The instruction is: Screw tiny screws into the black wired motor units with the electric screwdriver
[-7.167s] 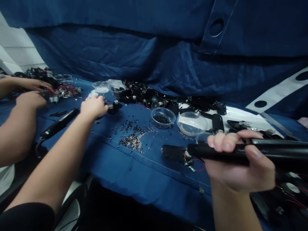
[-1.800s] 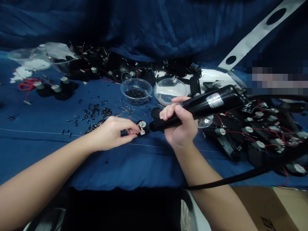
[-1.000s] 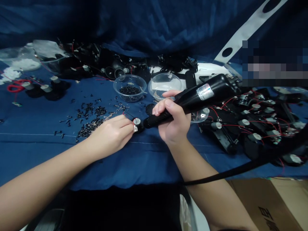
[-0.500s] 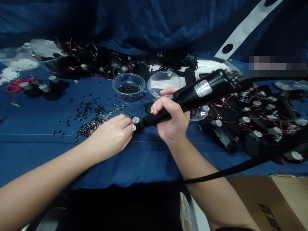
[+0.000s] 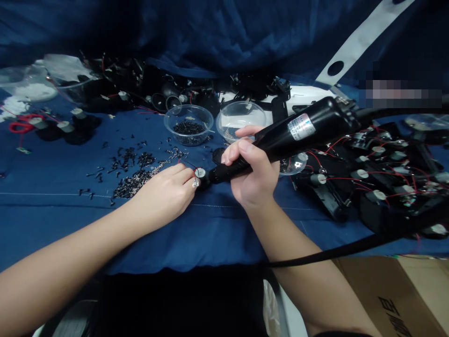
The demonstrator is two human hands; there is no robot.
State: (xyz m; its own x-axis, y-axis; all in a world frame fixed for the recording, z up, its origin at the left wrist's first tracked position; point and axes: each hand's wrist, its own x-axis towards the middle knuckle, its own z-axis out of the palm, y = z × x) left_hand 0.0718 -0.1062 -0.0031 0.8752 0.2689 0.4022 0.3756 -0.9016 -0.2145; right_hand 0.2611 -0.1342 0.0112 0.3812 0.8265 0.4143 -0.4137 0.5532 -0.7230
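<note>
Here, from the left, lie a red wire coil, loose screws, a clear tub and wired motor assemblies. The left hand — nearly closed — pinches a small wired motor on blue cloth; the right hand grips a black electric screwdriver, its nose overlapping the motor's right.

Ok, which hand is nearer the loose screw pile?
Left. The left hand is beside the screw pile, on its right; the right hand is farther right, around the black tool.

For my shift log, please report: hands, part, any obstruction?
Right hand grips black tool. Left hand at small white-topped part, grip unclear; tool tip beside part. Loose screws heaped near left hand.
</note>
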